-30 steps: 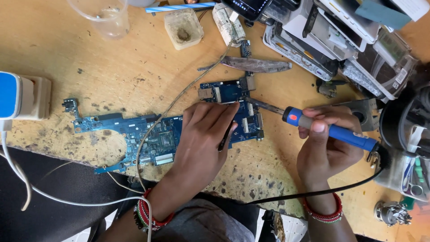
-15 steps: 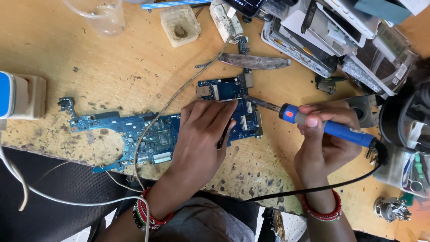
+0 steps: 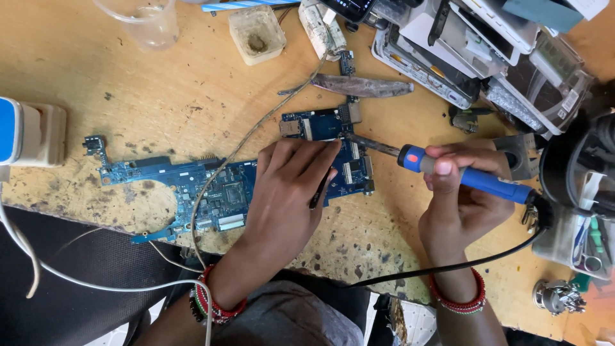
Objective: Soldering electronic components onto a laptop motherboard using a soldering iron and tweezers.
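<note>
Since the earlier frames little is changing: the soldering iron (image 3: 448,170) is holding the same line, its tip sitting at the upper part of the blue circuit board (image 3: 192,186), and the left hand (image 3: 288,192) is staying flat on the board. The view itself is drifting slightly, nothing more. Judgement: the work at that one spot on the board is continuing, not finished, with no repositioning.

The left hand is lying palm down, fingers spread and pressing the board to the bench (image 3: 96,109); a thin dark tool appears to be lying under its fingers, but I cannot tell whether it is being gripped. The right hand (image 3: 458,198) is closing around the iron's blue handle, thumb on top near the red band, the metal shaft pointing toward 9 o'clock onto the board. The iron's black cord (image 3: 448,266) is trailing off toward 7 o'clock.

The board is lying across the middle of the bench, its long arm running out toward 9 o'clock. A pale wire (image 3: 256,128) is crossing it from 12 o'clock down toward 6. At 12 o'clock a small flux pot (image 3: 257,33) and a clear plastic cup (image 3: 144,22) are standing; a flat metal blade (image 3: 365,85) is lying just above the board. At 2 o'clock stacked device casings (image 3: 474,51) are piling up. At 9 o'clock a blue and white box (image 3: 29,131) is sitting at the edge.
</note>
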